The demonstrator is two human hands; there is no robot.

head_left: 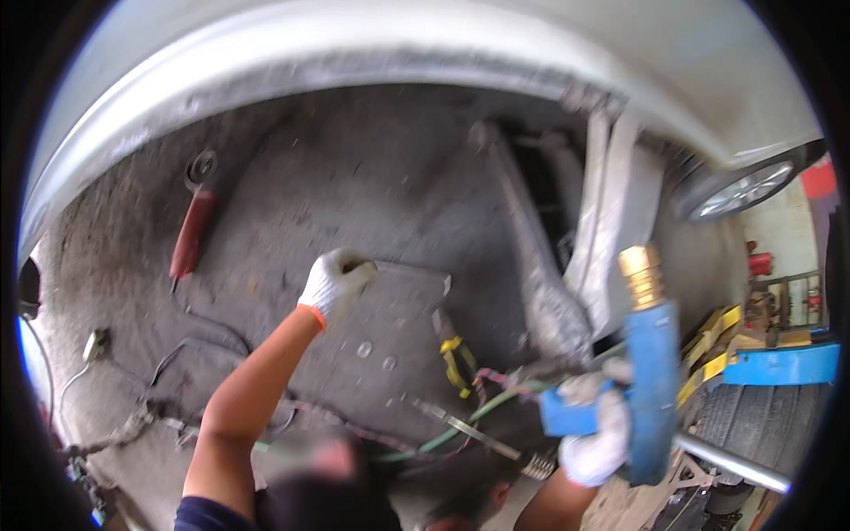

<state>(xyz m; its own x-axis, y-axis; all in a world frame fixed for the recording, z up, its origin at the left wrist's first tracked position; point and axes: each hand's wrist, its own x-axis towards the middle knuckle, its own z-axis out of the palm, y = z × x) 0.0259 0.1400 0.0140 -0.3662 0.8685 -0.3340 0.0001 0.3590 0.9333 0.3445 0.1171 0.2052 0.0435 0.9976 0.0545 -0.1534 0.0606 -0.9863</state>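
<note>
My left hand (pixel 338 281), in a white glove with an orange cuff, is raised over the floor with its fingers curled closed. A thin bent metal rod (pixel 413 269) extends rightward from those fingers. My right hand (pixel 600 434), also gloved in white, grips a blue pistol-shaped tool (pixel 653 380) with a ridged brass tip (pixel 639 276) pointing up. Between the hands lie pliers (pixel 457 356) with yellow-and-black handles. Nearer me, a slim metal shaft (pixel 469 428) with a ribbed end lies across a green hose (pixel 465 425).
A pale car body (pixel 390 44) arches overhead. At right stand a grey metal support (pixel 611 203), a car wheel (pixel 742 190) and a loose tire (pixel 761 429). On the left floor lies a red angle grinder (pixel 192 232) with its cable. Small round washers (pixel 364 349) lie near the centre.
</note>
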